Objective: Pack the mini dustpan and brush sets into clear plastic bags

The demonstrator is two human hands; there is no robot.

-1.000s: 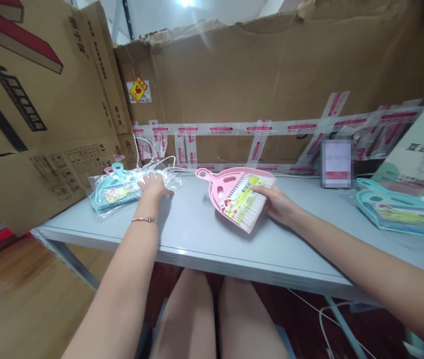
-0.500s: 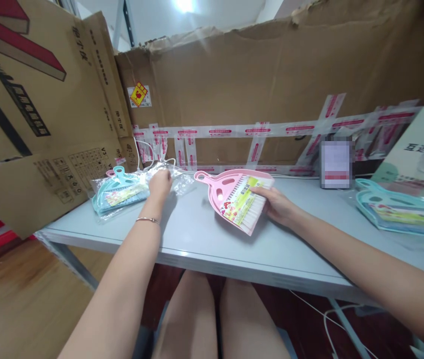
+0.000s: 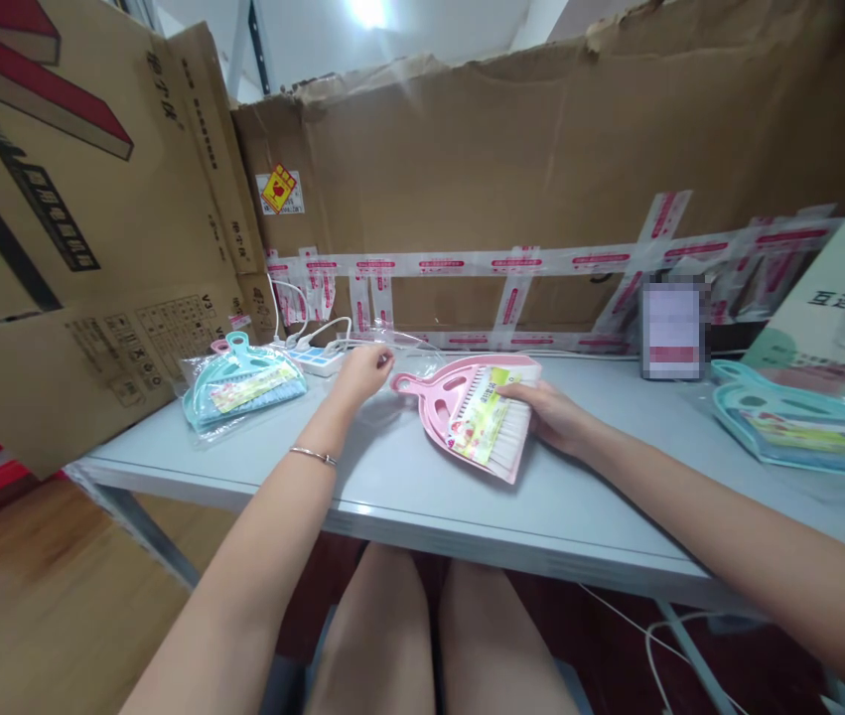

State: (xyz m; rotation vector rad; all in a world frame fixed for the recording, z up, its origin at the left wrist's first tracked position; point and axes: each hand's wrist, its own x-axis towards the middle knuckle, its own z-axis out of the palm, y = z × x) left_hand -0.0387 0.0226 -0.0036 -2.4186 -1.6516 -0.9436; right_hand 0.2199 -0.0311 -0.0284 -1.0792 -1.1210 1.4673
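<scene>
My right hand (image 3: 550, 415) grips the wide end of a pink dustpan (image 3: 443, 401) with a small brush (image 3: 492, 417) and a printed label lying in it, tilted up off the grey table (image 3: 392, 477). My left hand (image 3: 363, 369) is closed in a pinch on a clear plastic bag (image 3: 411, 348), held just left of the pink dustpan's handle. A teal dustpan set in a clear bag (image 3: 241, 387) lies on the table further left.
Tall cardboard walls (image 3: 541, 179) taped along the bottom close off the back and left of the table. A white power strip (image 3: 318, 359) with cables lies at the back. More teal dustpans (image 3: 801, 422) and a printed box (image 3: 839, 308) sit at the right.
My left hand has left the bagged teal set and moved right with a clear bag pinched in it, up to the pink dustpan's handle. My right hand tilted the pink dustpan slightly.
</scene>
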